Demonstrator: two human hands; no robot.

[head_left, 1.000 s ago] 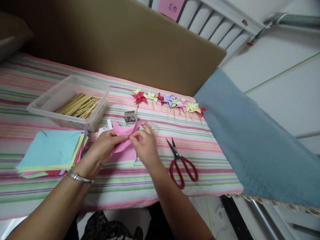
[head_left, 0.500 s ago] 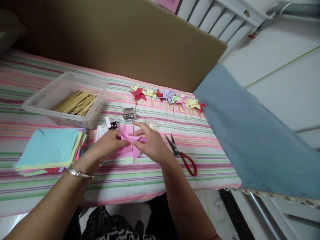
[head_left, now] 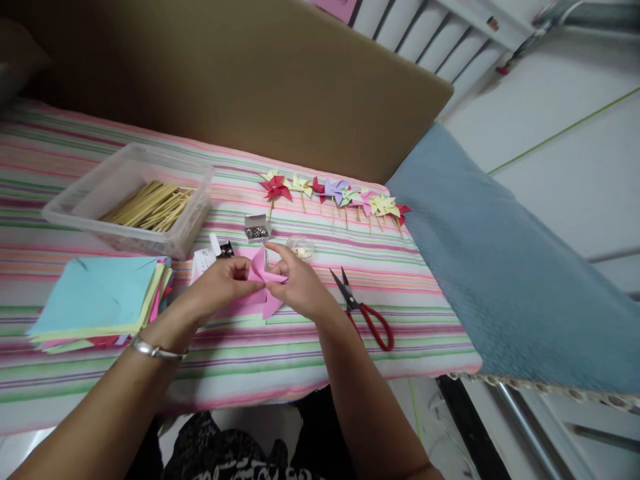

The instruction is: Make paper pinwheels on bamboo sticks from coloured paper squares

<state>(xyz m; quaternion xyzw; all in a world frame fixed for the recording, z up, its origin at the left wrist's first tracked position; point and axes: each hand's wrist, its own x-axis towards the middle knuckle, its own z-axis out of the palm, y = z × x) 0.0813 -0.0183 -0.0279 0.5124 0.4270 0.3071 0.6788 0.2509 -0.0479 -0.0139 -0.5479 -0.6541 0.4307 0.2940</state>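
Between my hands is a pink paper pinwheel (head_left: 259,268) with its points folded in toward the middle. My left hand (head_left: 223,285) pinches it from the left, thumb at the centre. From the right, my right hand (head_left: 299,280) pinches the centre too, with its index finger raised over the paper. More pink paper (head_left: 247,303) lies flat on the table below. Just beyond my hands stand a small open box of metal pins (head_left: 257,229), a dark-filled box (head_left: 225,249) and a round clear dish (head_left: 301,248) holding small pale pieces.
Red-handled scissors (head_left: 363,310) lie open at the right. A plastic bin of wooden sticks (head_left: 150,205) stands at the left, behind a stack of coloured paper (head_left: 100,293). Several finished pinwheels (head_left: 336,190) line the back, before a brown board (head_left: 240,87).
The fingers of both hands have closed in nearer to the pinwheel's centre, and its upper point now stands folded up more. The other things on the table stay put.
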